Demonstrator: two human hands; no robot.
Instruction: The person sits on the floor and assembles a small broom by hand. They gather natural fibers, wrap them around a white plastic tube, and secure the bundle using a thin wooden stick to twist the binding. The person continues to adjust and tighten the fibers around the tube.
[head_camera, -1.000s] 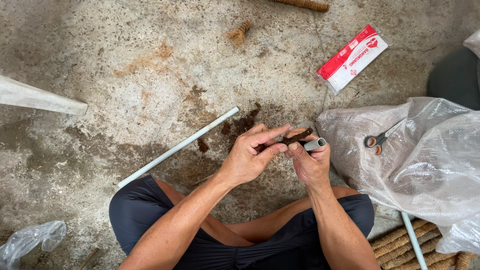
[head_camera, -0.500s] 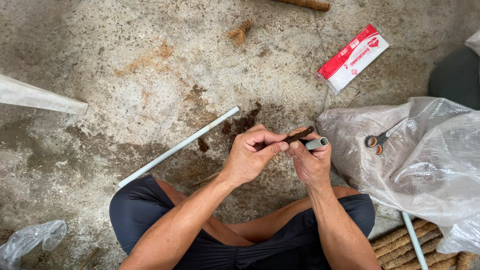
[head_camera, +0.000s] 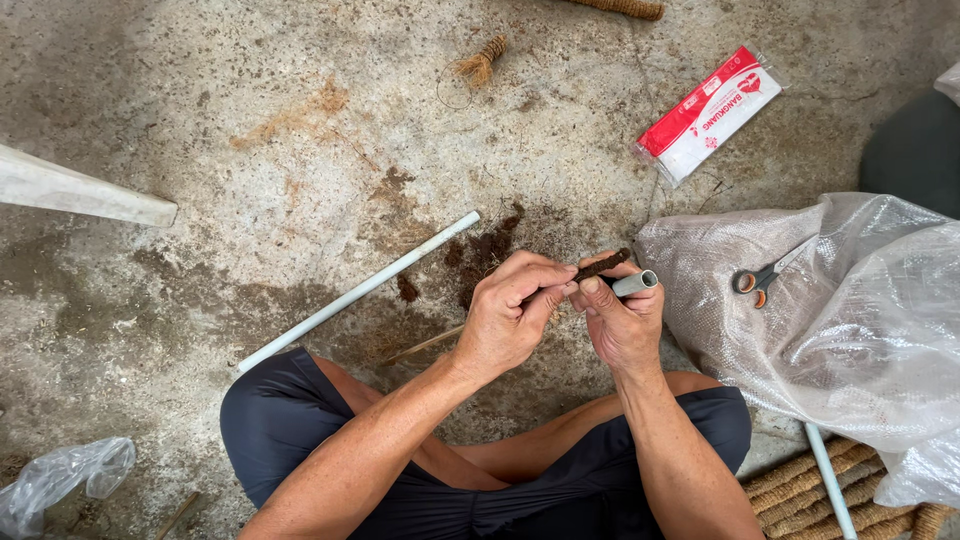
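Left hand (head_camera: 510, 318): mine, fingers curled shut, thumb and forefinger pinching a dark brown strand (head_camera: 603, 264) of fibre at its near end. Right hand (head_camera: 622, 325): closed around a short grey tube (head_camera: 636, 283), whose open end pokes out past my thumb; the strand lies across the top of it, touching. Both hands meet above my crossed legs in dark shorts (head_camera: 300, 430). Long white pipe (head_camera: 360, 290): flat on the concrete floor (head_camera: 200, 100), just beyond my left knee, slanting away. Brown crumbs (head_camera: 485, 250): scattered near the pipe's far end. Clear plastic sack (head_camera: 830, 320): to my right, scissors (head_camera: 762, 278) with orange handles resting on it. Red and white packet (head_camera: 708, 114): farther off, beyond the sack.
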